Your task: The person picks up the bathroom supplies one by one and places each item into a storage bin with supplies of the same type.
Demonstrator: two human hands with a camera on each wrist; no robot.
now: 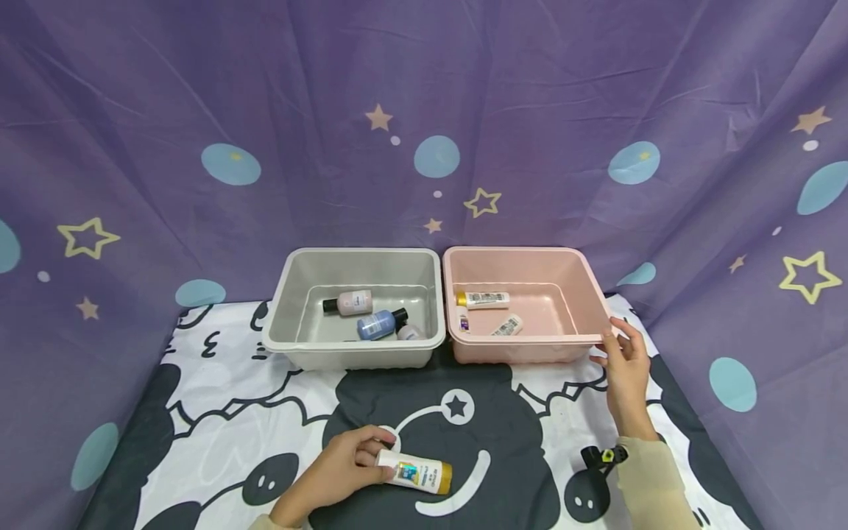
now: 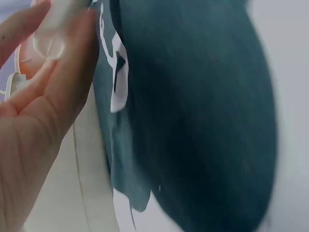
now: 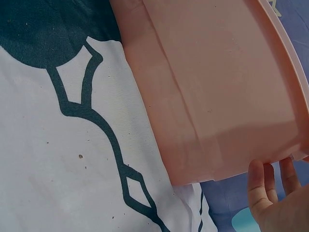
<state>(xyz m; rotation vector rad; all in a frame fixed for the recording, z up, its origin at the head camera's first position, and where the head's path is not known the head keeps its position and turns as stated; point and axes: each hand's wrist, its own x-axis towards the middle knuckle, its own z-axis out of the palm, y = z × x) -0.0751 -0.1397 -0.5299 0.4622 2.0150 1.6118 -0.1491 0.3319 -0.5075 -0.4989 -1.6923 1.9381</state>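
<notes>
My left hand (image 1: 351,467) pinches a white squeeze tube (image 1: 412,471) with a gold cap, low over the dark patch of the cloth. The cap points right, and a colourful label faces up. In the left wrist view the tube (image 2: 60,17) is blurred between thumb and fingers. At the front right corner of a pink bin (image 1: 517,340), my right hand (image 1: 626,375) grips the rim. The right wrist view has those fingers (image 3: 258,183) at the edge of the pink wall. Inside this bin lie a gold-capped white tube (image 1: 486,299) and other small white tubes (image 1: 509,325).
Left of the pink bin and right beside it stands a grey bin (image 1: 354,346). It holds several small bottles, among them a pink one (image 1: 354,302) and a blue one (image 1: 376,325), with black caps. A purple curtain (image 1: 318,88) rises behind both bins.
</notes>
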